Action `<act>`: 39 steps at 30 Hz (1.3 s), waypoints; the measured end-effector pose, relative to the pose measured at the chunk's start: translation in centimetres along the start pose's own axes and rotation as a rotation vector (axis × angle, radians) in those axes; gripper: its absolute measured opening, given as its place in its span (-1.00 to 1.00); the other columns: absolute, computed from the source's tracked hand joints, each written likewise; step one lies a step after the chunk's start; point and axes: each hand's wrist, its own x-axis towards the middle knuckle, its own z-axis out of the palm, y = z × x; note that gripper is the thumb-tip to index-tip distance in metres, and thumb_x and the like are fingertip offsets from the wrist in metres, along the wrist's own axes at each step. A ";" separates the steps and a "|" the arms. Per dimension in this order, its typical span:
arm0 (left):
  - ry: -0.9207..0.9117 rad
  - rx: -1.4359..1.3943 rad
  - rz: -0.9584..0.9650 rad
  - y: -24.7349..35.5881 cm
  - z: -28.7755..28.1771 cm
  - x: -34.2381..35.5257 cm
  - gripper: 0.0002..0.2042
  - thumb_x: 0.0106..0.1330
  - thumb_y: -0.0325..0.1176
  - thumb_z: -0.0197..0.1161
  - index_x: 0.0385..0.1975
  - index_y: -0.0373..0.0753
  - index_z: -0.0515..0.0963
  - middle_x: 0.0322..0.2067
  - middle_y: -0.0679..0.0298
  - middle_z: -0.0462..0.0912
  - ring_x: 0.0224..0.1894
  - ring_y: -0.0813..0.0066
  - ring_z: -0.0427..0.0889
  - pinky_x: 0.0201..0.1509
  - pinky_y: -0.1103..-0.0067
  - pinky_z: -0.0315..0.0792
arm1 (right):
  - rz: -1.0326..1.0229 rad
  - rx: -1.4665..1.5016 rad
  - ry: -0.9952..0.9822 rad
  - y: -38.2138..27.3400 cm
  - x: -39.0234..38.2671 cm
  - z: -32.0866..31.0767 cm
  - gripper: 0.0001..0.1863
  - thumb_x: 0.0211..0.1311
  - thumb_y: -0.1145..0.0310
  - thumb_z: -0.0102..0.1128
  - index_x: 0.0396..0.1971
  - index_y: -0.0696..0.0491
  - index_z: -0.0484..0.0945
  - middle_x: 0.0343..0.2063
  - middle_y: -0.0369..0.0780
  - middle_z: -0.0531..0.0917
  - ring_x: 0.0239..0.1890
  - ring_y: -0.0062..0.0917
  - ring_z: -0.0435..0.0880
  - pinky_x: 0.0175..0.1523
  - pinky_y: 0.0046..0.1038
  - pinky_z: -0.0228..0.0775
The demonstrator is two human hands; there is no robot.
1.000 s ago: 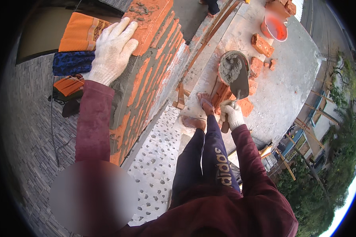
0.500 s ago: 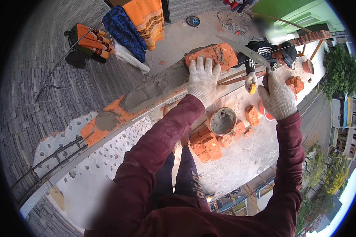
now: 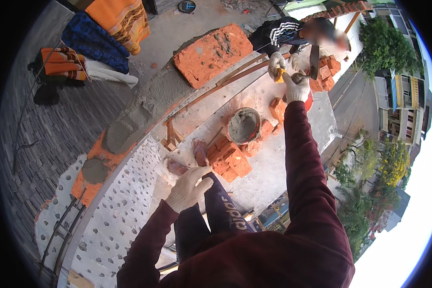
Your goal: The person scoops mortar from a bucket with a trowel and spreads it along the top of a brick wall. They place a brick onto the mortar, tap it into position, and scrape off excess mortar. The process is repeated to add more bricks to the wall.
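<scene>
A: Two gloved hands in view. Right hand [image 3: 296,88] is stretched out to a co-worker's gloved hand [image 3: 275,62] across the slab, fingers clamped on a trowel [image 3: 298,77] at the yellow-handled tool [image 3: 279,75] the co-worker holds. Left hand [image 3: 187,188] hangs loose over the knees, fingers apart, nothing in it.

B: Step?

A: Looks like a hand-over or a mortar top-up between the two, judging by the pose. Can't tell who is giving.

B: Where's the material?

A: Mortar bucket [image 3: 244,126] sits on the slab between the hands, touching the brick pile [image 3: 230,161]. Brick wall top [image 3: 129,129] to the left carries a fresh mortar bed and one laid brick [image 3: 212,54] at its far end.

B: Next move needs?

A: Probably a steady swing back to the mortar bed, trowel level.
</scene>
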 end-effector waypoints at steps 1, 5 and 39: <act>-0.041 0.019 -0.081 -1.3 0.4 -1.5 -0.59 0.44 -0.29 0.23 0.19 -0.41 0.52 0.04 -0.08 0.63 0.13 0.10 0.64 0.22 0.39 0.46 | 0.000 0.022 0.002 2.1 0.5 1.3 -0.48 -0.11 0.20 0.63 -0.21 0.15 0.57 -0.32 -0.24 0.68 -0.29 -0.57 0.63 -0.08 -0.45 0.51; -0.031 -0.222 -0.434 -5.2 1.5 -6.3 -0.60 0.52 -0.27 0.18 0.22 -0.39 0.51 0.12 0.01 0.64 0.19 0.22 0.62 0.28 0.42 0.44 | 0.194 0.048 -0.011 8.2 2.8 3.6 -0.40 -0.11 0.18 0.63 -0.07 0.20 0.64 -0.35 -0.21 0.70 -0.27 -0.53 0.68 -0.08 -0.45 0.53; 0.236 -0.999 0.246 7.8 -1.2 -28.5 -0.42 0.63 0.05 -0.06 0.52 -0.12 0.21 0.25 0.18 0.50 0.16 0.31 0.58 0.12 0.46 0.61 | -0.401 0.165 -1.725 -30.5 -41.5 -12.7 -0.76 0.10 0.59 0.40 -0.48 0.09 0.43 -0.31 -0.23 0.69 -0.45 -0.72 0.46 -0.32 -0.57 0.36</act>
